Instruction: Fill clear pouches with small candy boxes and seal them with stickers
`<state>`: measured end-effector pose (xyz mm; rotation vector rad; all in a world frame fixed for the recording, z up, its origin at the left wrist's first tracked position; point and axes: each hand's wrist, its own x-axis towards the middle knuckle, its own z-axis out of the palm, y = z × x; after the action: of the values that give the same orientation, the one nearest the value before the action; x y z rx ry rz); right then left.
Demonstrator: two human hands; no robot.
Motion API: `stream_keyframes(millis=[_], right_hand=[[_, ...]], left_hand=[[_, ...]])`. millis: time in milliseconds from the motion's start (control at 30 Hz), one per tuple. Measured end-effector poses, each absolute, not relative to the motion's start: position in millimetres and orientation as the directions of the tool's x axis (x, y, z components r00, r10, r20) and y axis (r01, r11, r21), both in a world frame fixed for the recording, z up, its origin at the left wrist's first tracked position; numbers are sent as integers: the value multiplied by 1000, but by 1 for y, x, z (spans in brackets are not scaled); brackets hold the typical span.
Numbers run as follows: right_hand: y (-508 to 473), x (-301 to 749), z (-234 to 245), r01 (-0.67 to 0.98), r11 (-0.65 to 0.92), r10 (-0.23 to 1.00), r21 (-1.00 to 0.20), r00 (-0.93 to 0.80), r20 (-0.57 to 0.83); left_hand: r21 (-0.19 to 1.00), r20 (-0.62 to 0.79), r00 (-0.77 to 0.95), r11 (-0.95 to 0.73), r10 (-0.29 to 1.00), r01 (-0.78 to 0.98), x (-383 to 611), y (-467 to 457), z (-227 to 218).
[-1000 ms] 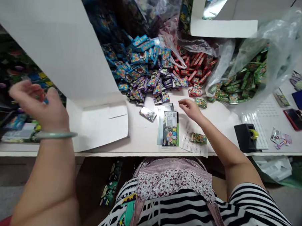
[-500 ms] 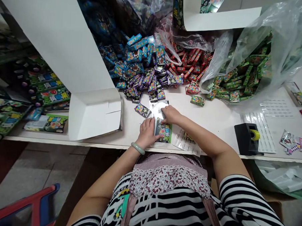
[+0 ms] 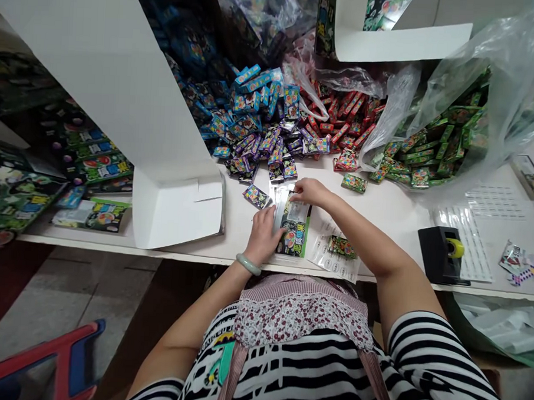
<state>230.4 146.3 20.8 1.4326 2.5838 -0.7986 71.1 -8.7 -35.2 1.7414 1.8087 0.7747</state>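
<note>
A flat black and green printed packet [image 3: 294, 235] with a pale window lies on the white table in front of me. My left hand [image 3: 262, 234], a pale green bangle on its wrist, lies open along the packet's left edge with the thumb on its print. At the top end, my right hand [image 3: 310, 193] is closed in a pinch on the packet's upper edge; the fingertips are partly hidden. Beside my left fingertips is a small purple and black candy pack [image 3: 257, 196]. To the right, a small green pack [image 3: 341, 246] rests on a sticker sheet [image 3: 330, 259].
Heaps of blue packs [image 3: 249, 99], purple packs [image 3: 273, 144], red packs [image 3: 348, 109] and bagged green packs [image 3: 447, 137] line the back. An open white carton [image 3: 178, 214] stands left. A black tape dispenser [image 3: 441, 255] stands right, near the table edge [image 3: 391, 280].
My right hand has shifted to the packet's upper right, showing more of its window and print. My left thumb has drawn back slightly. The whole view has shifted a little.
</note>
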Motion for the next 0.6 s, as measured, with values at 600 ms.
stream_keyframes(millis=[600], right_hand=[[86, 246, 58, 162, 57, 843, -985, -536, -39]], left_hand=[[613, 269, 136, -279, 953, 739, 39, 12, 29]])
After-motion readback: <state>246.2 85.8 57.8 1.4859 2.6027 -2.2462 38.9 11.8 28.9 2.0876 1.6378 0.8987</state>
